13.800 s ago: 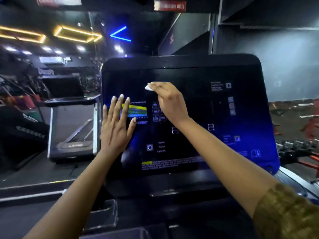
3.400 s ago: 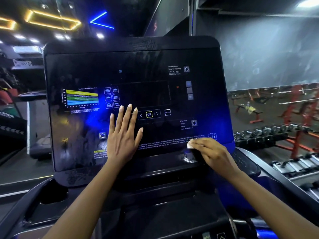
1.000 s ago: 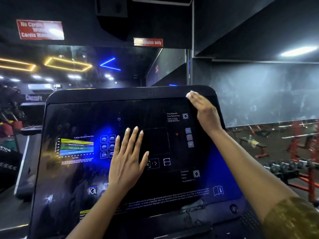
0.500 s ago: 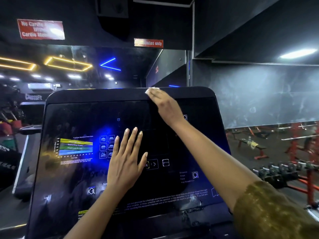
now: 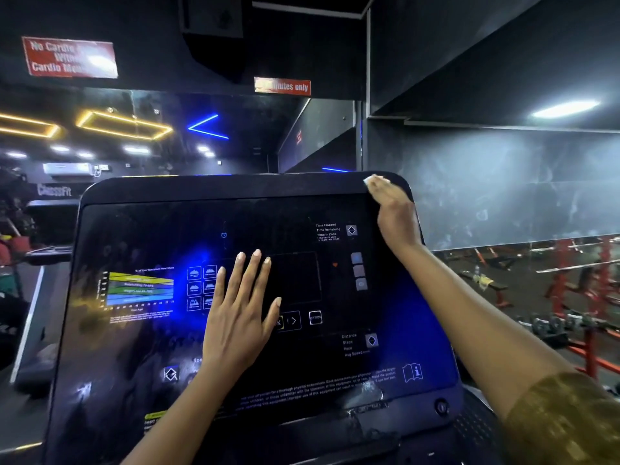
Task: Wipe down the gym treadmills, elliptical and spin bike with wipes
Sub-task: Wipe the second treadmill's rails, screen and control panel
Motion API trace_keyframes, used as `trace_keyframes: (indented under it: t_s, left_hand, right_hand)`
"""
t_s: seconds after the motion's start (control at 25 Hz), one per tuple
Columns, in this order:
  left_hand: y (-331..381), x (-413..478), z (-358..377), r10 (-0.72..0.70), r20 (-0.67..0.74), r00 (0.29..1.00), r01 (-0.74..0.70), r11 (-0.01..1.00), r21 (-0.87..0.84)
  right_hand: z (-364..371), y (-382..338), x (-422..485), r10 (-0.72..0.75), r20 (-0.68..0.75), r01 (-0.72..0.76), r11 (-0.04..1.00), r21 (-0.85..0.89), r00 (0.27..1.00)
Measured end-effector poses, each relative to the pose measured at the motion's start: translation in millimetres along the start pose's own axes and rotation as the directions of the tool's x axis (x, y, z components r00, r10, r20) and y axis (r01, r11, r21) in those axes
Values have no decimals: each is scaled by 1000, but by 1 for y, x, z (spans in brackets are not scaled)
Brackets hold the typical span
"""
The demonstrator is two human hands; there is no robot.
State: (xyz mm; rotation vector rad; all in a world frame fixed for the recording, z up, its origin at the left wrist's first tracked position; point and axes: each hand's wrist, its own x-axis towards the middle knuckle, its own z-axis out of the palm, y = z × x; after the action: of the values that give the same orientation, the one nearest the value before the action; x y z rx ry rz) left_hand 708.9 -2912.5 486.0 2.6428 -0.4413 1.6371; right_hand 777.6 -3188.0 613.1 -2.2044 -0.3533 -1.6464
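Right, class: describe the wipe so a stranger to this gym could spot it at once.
Find the big black console. At its top right corner lies the right hand. The wipe is the small white scrap under its fingertips, the only white thing up there.

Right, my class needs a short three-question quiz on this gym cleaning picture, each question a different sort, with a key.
1. True or false: the left hand lies flat on the screen.
2. Which hand presses the wipe? A: left hand. B: right hand.
3. Fill in: the wipe is at the screen's top ____ corner.
Key: 1 true; 2 B; 3 right.
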Motion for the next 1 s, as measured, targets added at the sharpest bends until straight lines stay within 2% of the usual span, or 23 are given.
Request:
trace_keyframes:
  t_s: [0.08,0.2,0.36,0.44,0.48,0.52,0.64,0.72,0.8,1.0]
  left_hand:
    - [0,0,0,1,-11,1000,-1,1000,3]
    - [0,0,2,1,-32,999,-1,1000,-2]
    - [-1,1,4,10,-34,999,-10,1000,16]
    - [-1,1,4,10,-36,999,-9,1000,16]
    - [-1,1,4,9,-36,999,-9,1000,14]
    - [-1,0,4,7,-36,999,-7,1000,11]
    - [0,0,3,5,-31,1000,-4,1000,14]
    - [0,0,3,7,-29,1000,-6,1000,21]
    - [0,0,3,9,-32,999,-8,1000,20]
    - [-1,0,4,12,-47,999,-12,1000,4]
  right_hand:
    - [3,-19,-21,-168,51,167,986,25,984]
    - [2,-40,-72,-316,160,303,948,101,935]
    - [-13,-49,-154,-500,306,435,863,258,810]
    - [-23,-49,-169,-582,309,488,807,333,752]
    - [-26,-50,-162,-594,284,499,796,343,752]
    - [-26,-52,-146,-572,243,484,807,338,783]
    - [-11,-55,-64,-361,64,337,910,241,930]
    - [0,-58,-27,-239,51,226,957,180,970]
    - [12,-60,-30,-250,75,237,960,152,965]
    - [2,-61,-121,-460,181,410,876,255,869]
